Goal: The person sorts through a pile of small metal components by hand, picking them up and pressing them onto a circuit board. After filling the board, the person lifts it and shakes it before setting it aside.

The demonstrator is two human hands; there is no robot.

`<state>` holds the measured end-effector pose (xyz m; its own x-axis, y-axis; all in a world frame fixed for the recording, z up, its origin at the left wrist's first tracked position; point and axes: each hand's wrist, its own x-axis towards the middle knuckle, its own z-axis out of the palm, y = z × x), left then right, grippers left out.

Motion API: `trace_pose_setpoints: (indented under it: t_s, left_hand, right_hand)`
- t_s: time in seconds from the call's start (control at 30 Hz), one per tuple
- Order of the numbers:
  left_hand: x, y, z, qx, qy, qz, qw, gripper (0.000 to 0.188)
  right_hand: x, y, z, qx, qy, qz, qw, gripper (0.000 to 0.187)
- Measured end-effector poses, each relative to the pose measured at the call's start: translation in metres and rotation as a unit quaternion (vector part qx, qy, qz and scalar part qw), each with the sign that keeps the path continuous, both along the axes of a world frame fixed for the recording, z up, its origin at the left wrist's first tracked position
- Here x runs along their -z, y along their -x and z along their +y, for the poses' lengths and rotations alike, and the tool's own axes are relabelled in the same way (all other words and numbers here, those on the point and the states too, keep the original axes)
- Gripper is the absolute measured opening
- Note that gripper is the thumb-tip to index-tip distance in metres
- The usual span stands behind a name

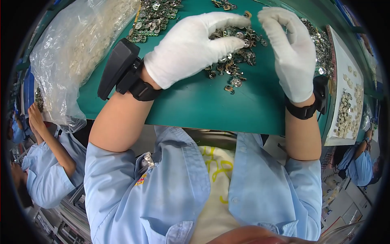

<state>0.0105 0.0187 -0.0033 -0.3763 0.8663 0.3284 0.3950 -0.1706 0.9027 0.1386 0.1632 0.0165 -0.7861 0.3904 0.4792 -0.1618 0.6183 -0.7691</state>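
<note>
My left hand [195, 44], in a white glove, reaches over a loose pile of small metal discs with copper-coloured clips [233, 67]. Its thumb and index finger are apart, with some of the pieces showing between them. A small copper-coloured piece [247, 14] shows right at the index fingertip; whether it is gripped I cannot tell. To the right, my right hand [290, 49], gloved too, is curled with its fingertips pressed together beside the pile. Anything in that pinch is hidden. The pieces lie on a green work surface [195, 105].
Another heap of metal pieces [152, 20] lies at the far left, near a clear plastic bag [77, 53] of pale parts. More pieces [321, 44] lie beyond my right hand. A white board [345, 118] at right bears small pale parts. A co-worker's hands [36, 120] show at left.
</note>
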Motion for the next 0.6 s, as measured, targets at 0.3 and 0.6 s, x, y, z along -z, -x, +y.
trace_pose_setpoints:
  t_s: [0.3,0.6]
  left_hand:
    - [-0.024,-0.009,-0.002,0.016,0.081,-0.055,0.995,0.047]
    - [-0.01,0.002,-0.004,0.055,0.101,-0.094,0.989,0.028]
  right_hand:
    - [-0.003,0.007,-0.013,-0.02,-0.262,-0.008,0.965,0.014]
    - [-0.003,0.0,-0.001,0.028,-0.163,-0.052,0.985,0.011]
